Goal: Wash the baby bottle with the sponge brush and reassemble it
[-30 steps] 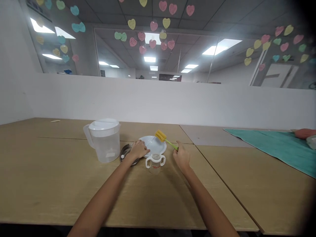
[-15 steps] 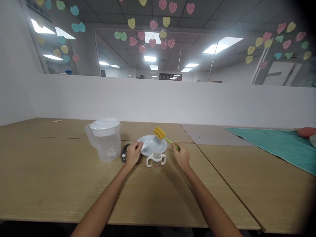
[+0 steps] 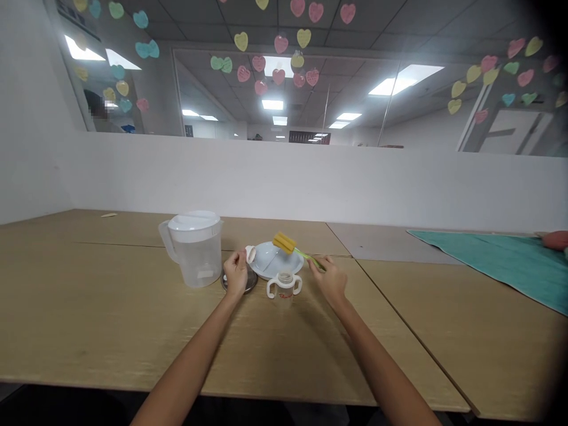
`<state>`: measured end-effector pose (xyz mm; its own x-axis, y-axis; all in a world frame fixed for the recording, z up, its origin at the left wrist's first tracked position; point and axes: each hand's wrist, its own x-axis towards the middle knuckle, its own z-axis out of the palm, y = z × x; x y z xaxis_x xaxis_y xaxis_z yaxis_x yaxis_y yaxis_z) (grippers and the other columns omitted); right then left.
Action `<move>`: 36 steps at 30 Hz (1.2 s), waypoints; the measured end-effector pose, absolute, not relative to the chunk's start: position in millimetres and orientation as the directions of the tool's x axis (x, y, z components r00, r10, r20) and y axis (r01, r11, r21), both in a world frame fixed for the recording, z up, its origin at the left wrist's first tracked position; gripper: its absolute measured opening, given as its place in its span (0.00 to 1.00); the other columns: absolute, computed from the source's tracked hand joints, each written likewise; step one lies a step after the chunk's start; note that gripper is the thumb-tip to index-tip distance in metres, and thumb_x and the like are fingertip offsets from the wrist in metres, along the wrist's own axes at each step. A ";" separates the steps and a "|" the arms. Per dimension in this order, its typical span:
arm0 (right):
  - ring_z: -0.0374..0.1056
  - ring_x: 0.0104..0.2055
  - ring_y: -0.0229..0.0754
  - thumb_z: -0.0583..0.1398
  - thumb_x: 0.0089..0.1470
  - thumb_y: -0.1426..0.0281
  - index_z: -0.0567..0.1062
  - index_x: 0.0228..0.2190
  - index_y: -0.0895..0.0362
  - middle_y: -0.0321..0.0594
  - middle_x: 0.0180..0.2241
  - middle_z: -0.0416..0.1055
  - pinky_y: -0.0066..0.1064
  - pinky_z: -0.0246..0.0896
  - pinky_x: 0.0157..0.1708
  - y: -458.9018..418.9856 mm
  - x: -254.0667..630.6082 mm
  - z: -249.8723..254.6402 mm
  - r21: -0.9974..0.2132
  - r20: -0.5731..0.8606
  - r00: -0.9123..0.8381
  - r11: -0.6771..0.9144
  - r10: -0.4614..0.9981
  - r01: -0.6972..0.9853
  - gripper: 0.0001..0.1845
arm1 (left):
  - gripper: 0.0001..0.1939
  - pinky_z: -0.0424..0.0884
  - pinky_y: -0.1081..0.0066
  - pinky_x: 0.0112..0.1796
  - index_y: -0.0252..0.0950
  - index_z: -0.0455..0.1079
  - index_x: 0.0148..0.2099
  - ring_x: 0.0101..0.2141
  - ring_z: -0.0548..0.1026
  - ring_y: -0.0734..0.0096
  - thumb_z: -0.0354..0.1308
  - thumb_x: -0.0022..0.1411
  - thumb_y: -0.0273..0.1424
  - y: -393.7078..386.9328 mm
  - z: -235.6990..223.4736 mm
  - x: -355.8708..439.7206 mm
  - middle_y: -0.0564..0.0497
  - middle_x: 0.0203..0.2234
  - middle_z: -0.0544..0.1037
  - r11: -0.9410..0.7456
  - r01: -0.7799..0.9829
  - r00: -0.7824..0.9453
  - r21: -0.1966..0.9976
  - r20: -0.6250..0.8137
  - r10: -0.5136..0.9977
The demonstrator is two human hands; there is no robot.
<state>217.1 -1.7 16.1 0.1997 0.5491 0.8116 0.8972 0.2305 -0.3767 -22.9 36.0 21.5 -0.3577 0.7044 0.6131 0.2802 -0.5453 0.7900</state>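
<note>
My right hand [image 3: 328, 278] is closed round the green handle of a sponge bottle brush [image 3: 284, 243], whose yellow head hangs over a white plate [image 3: 261, 267]. Between the fingers of my left hand [image 3: 236, 273] is a small white cap [image 3: 251, 254], its hollow side partly showing. Below the plate a clear baby bottle [image 3: 284, 292] with two white handles stands upright and uncapped on the table, touched by neither hand. A dark round lid [image 3: 251, 283] lies under my left hand, partly hidden by it.
Left of my hands stands a clear plastic pitcher [image 3: 198, 260] with a white lid. A teal cloth [image 3: 497, 254] lies at the right, with a reddish object [image 3: 555, 240] by it. A seam runs through the wooden table [image 3: 110, 319]. Behind the window at far left a person [image 3: 101, 112] shows.
The white cap has turned in my left hand, and its hollow side shows more. The brush head has dipped slightly over the plate. A person has appeared behind the window.
</note>
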 end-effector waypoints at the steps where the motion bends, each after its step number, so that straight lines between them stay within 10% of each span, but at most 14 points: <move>1: 0.66 0.28 0.35 0.54 0.55 0.57 0.79 0.32 0.53 0.38 0.27 0.72 0.25 0.48 0.25 -0.5 217.7 14.6 -0.345 0.831 0.172 0.247 0.530 0.905 0.17 | 0.18 0.66 0.74 0.32 0.35 0.66 0.28 0.31 0.71 0.71 0.47 0.60 0.44 34.9 22.6 -25.3 0.51 0.27 0.73 -0.579 0.323 -0.351 0.749 0.663 0.662; 11: 0.64 0.27 0.35 0.53 0.56 0.59 0.78 0.33 0.54 0.38 0.28 0.72 0.25 0.46 0.25 2.9 217.7 6.0 -0.285 0.857 0.137 0.237 0.497 0.929 0.17 | 0.11 0.63 0.71 0.37 0.37 0.67 0.31 0.35 0.70 0.68 0.51 0.60 0.38 41.6 5.4 -66.7 0.48 0.32 0.74 -0.445 0.851 0.010 0.279 0.838 0.545; 28: 0.64 0.28 0.35 0.53 0.56 0.61 0.78 0.32 0.56 0.39 0.27 0.71 0.26 0.46 0.26 9.9 222.1 0.0 -0.261 0.852 0.118 0.219 0.509 0.940 0.16 | 0.18 0.68 0.65 0.41 0.36 0.64 0.48 0.40 0.74 0.62 0.54 0.52 0.31 46.9 -11.7 -75.5 0.47 0.40 0.75 -0.419 0.836 0.204 0.355 0.509 0.837; 36: 0.63 0.28 0.35 0.52 0.56 0.63 0.77 0.33 0.57 0.39 0.29 0.71 0.26 0.46 0.27 7.7 222.7 3.8 -0.286 0.838 0.153 0.182 0.523 0.941 0.16 | 0.12 0.68 0.66 0.42 0.36 0.66 0.43 0.39 0.73 0.67 0.44 0.62 0.32 22.5 9.1 -56.6 0.48 0.36 0.75 -0.553 0.689 -0.038 0.469 0.785 0.618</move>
<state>222.7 7.7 3.8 0.1533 0.5230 0.8384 0.9410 0.1819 -0.2855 -56.6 22.5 9.1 -0.0383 0.6181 0.7852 0.6891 -0.5526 0.4687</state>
